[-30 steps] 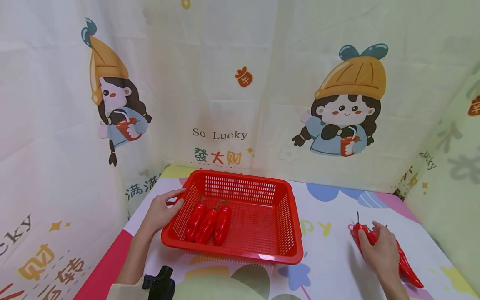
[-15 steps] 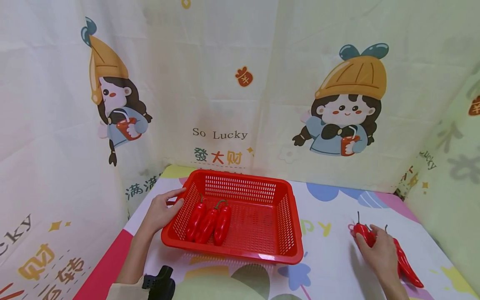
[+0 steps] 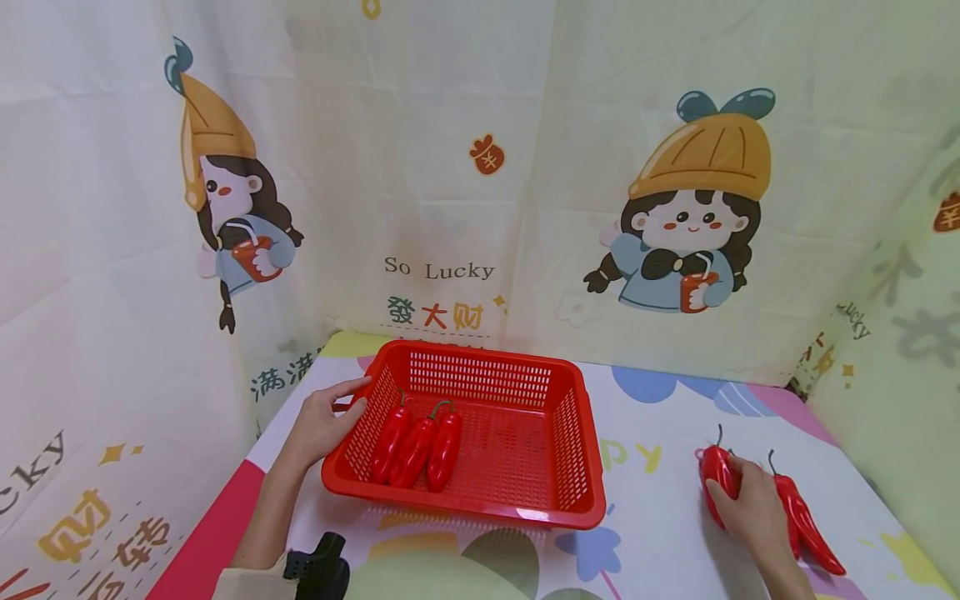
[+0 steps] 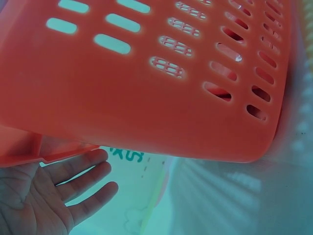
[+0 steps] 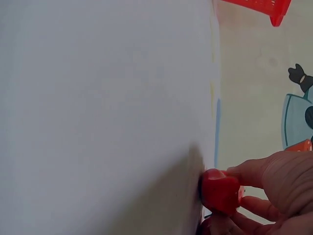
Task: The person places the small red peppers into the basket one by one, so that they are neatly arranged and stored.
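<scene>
My right hand (image 3: 756, 507) pinches a red chili pepper (image 3: 715, 477) between thumb and fingers at the right side of the table. In the right wrist view the held pepper (image 5: 220, 192) shows its rounded end near the table surface. Just right of that hand lie red peppers (image 3: 806, 527), partly hidden behind it. My left hand (image 3: 324, 427) rests at the left rim of a red plastic basket (image 3: 465, 512). The left wrist view shows its fingers (image 4: 93, 200) stretched out loosely beneath the rim. Inside the basket, three red peppers (image 3: 414, 454) lie side by side at the left.
A patterned cloth (image 3: 652, 533) covers the table between basket and right hand. Printed curtains (image 3: 525, 208) stand behind and on both sides. A black strap device (image 3: 324, 568) sits on the left wrist.
My right hand has shifted slightly left with the pepper in its grip, drawing it away from the others, which show more now. The left hand and basket stay in place.
</scene>
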Tool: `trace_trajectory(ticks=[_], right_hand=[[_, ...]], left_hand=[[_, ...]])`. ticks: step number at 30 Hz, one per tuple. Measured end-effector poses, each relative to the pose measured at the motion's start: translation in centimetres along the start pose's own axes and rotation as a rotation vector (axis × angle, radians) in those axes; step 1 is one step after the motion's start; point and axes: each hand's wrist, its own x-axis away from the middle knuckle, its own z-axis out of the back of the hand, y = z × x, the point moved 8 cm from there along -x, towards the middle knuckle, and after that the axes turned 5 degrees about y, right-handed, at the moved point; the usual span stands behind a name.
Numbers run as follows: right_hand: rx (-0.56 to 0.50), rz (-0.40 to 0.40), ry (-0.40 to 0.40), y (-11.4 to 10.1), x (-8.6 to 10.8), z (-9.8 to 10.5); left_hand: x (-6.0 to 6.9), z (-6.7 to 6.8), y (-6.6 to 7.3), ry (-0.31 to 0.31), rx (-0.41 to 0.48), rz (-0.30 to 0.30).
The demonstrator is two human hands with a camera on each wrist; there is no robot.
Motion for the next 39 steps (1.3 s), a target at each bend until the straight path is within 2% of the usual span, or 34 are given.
trace_trajectory(ticks=[12, 17, 32, 39], right_hand=[[-0.007, 0.011, -0.009, 0.1, 0.0, 0.0], [-0.021, 0.012, 0.007, -0.4, 0.2, 0.1], [-0.101, 0.052, 0.093, -3.6, 1.3, 1.1], [-0.131, 0.081, 0.105, -5.0, 1.9, 1.4]], left_hand=[[0.0, 0.0, -0.1, 0.0, -0.004, 0.006], [0.0, 0.0, -0.3, -0.006, 0.011, 0.022], [0.0, -0.1, -0.2, -0.007, 0.015, 0.021], [0.1, -0.1, -0.1, -0.004, 0.008, 0.01]])
